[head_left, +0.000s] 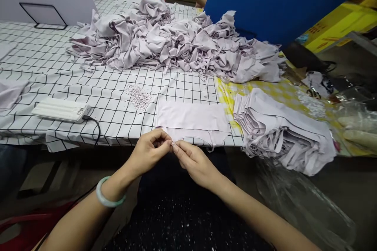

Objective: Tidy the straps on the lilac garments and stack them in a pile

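The thin-strapped lilac garment [191,115] lies flat in layers at the near edge of the table, at one o'clock from the pinch, with a narrow strap [211,139] on its six o'clock side. The left hand [149,150], its fingers curled, pinches a sliver of pale cloth [173,144] between thumb and forefinger; the right hand [196,162] meets it from four o'clock, thumb and forefinger pressed on the same sliver. Too little shows to tell whether this is the garment's own edge or strap.

The garment should be light, soft and limp, likelier to rumple or slide on the checked tablecloth [110,86] than to tear. Its strap looks the part most prone to twist and snag, judging by the loose loops on the folded stack [294,121] at three o'clock and the crumpled heap [165,39] at twelve. For fine work, a fingertip pinch close to the edge would suit; for lifting, a flat palm under the layered body, since tugging one strap could pull it askew
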### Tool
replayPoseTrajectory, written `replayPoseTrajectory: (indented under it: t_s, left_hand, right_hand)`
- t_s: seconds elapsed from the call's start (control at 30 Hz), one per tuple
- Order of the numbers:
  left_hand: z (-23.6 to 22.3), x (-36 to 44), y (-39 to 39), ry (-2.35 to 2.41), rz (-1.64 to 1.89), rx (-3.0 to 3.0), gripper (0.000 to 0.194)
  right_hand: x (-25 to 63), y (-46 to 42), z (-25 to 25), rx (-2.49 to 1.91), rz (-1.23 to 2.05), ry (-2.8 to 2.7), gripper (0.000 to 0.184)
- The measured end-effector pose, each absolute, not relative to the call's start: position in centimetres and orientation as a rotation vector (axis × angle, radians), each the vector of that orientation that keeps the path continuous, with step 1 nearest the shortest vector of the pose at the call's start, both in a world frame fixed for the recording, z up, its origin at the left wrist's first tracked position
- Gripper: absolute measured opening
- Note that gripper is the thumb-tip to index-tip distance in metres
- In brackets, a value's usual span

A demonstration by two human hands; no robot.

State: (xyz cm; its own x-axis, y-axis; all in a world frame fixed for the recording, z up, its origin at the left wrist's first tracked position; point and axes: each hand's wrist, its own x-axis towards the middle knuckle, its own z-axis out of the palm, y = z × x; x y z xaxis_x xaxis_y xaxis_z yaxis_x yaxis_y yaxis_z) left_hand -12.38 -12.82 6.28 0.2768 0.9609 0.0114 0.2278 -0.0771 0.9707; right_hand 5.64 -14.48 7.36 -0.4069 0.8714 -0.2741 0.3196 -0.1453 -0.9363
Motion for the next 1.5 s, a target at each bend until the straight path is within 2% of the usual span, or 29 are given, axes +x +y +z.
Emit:
replayPoseTrajectory:
  t_s: [0.17, 0.27, 0.4, 0.47, 0.7, 0.97, 1.5]
  left_hand:
    - [6.5, -11.8, -12.0, 1.077, 0.789, 1.716, 0.012]
    - [5.4, -11.0, -10.3, 1.032, 0.859, 2.007, 0.007]
    - [1.9, -9.9, -7.5, 1.043, 0.885, 2.35, 0.023]
    - [0.4, -9.6, -6.5, 1.072, 0.852, 2.415, 0.023]
    - [0.2, -9.7, -5.1, 1.107, 0.982, 2.177, 0.013]
    - [1.6, -9.8, -4.8, 1.149, 0.845, 1.997, 0.015]
    - [1.4, -9.5, -4.9, 1.193, 0.884, 1.937, 0.014]
  right_hand:
    - [6.8, -14.7, 6.7, -1.376, 1.541, -1.588, 0.037]
    - [7.2, -13.9, 6.1, -1.41, 1.634, -1.298, 0.036]
    - [7.2, -12.5, 5.4, -1.466, 1.791, -0.804, 0.035]
    - [7.1, -12.0, 5.1, -1.492, 1.796, -0.71, 0.03]
    - [5.8, -10.2, 4.9, -1.537, 1.761, -0.591, 0.018]
    - [5.3, -8.6, 5.0, -1.537, 1.726, -0.521, 0.014]
    - [4.8, -8.6, 4.7, -1.562, 1.627, -0.496, 0.012]
